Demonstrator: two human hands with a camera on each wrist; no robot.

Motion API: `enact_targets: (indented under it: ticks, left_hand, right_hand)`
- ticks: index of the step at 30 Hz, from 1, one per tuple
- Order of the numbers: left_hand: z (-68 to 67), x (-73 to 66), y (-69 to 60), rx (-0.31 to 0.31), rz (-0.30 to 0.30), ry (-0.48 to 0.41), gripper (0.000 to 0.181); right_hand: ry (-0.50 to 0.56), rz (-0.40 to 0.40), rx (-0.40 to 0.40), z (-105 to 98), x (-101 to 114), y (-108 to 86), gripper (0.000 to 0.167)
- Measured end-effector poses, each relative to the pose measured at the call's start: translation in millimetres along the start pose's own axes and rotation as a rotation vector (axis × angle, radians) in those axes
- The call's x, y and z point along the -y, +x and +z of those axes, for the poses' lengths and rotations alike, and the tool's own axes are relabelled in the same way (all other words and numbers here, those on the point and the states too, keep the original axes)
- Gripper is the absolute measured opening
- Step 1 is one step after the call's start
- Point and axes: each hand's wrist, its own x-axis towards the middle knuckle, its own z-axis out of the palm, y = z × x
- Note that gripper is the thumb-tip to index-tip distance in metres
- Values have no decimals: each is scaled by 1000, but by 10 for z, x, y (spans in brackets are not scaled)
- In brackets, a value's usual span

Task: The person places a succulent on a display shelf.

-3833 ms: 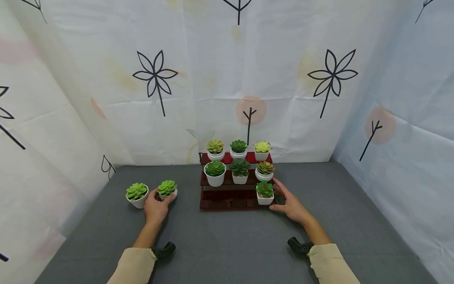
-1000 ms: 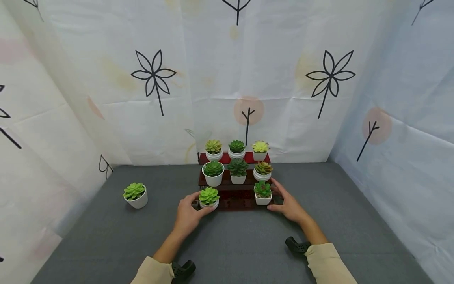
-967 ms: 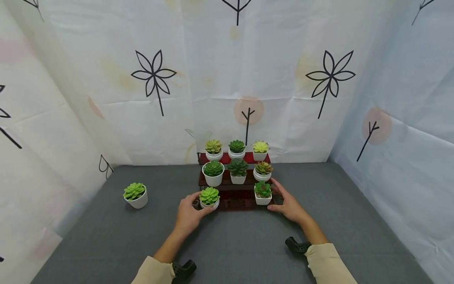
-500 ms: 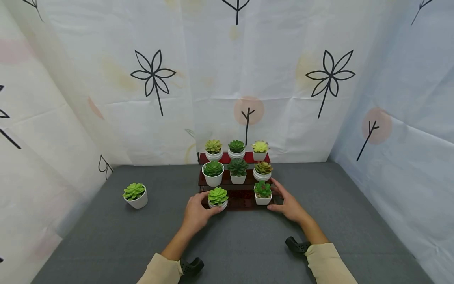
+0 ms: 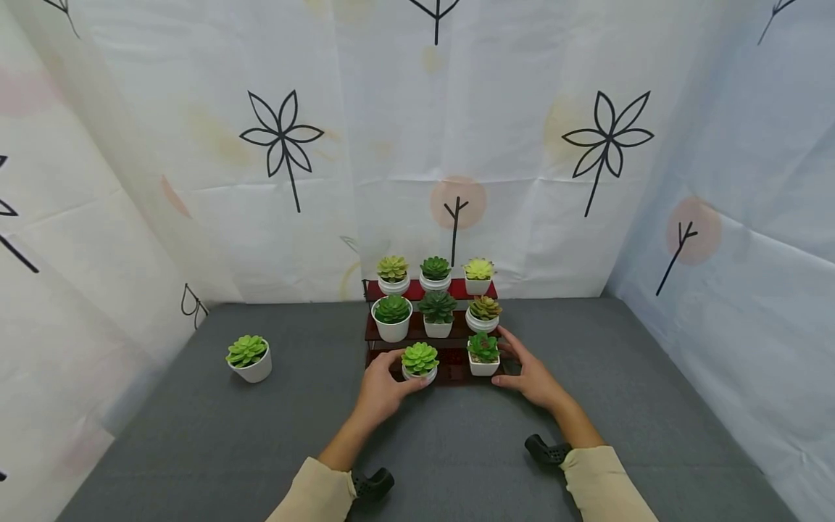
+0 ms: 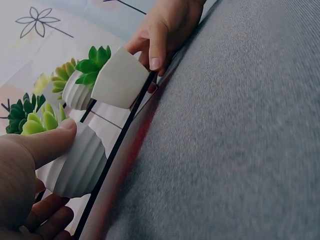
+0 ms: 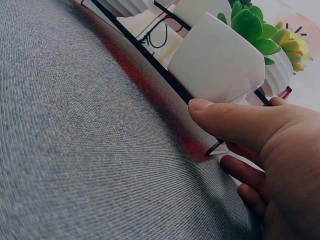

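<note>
My left hand (image 5: 383,388) holds a light-green succulent in a ribbed white pot (image 5: 420,362), thumb in front and fingers behind. In the left wrist view the ribbed pot (image 6: 75,162) is at the lowest tier's front edge; whether it touches the tier is unclear. My right hand (image 5: 535,380) grips the right end of the dark-red three-tier display stand (image 5: 453,370), its thumb at the front edge in the right wrist view. Beside that thumb, a green succulent in a square white pot (image 7: 217,62) stands on the lowest tier. The right fingertips are partly hidden behind the stand.
Three potted succulents stand on the top tier, including a middle one (image 5: 435,272), and three on the middle tier, including a dark-green one (image 5: 438,312). Another potted succulent (image 5: 250,359) stands apart on the grey table (image 5: 196,435) at left. A patterned white cloth (image 5: 391,145) hangs behind.
My left hand has brought the light-green succulent from the table at left to the stand's left end, then rightward along the lowest tier. The right hand has stayed at the stand's right end.
</note>
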Motion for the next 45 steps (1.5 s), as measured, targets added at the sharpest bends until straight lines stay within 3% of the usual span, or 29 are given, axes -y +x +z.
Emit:
enact_targets:
  ticks: [13,21,27,33,45]
  left_hand:
    - [80,-70,68,41,7,-27,67]
    - [166,-77,99,3,2,53,65]
    - [222,-113,89,-60,-8,24,61]
    - [275,-104,75,-123,21,37,56]
    - [275,-151,56,-105,-33,12,58]
  right_hand:
    - [-33,-7,-17,20,-397,86,92]
    - [-18,-21,-11,24,-405,80,92]
    - [-16,-29,-10,20,-403,79,92]
    - [-10,-46,-6,16,-411,77,92]
    - [-24,-35,-6,22,-413,86,92]
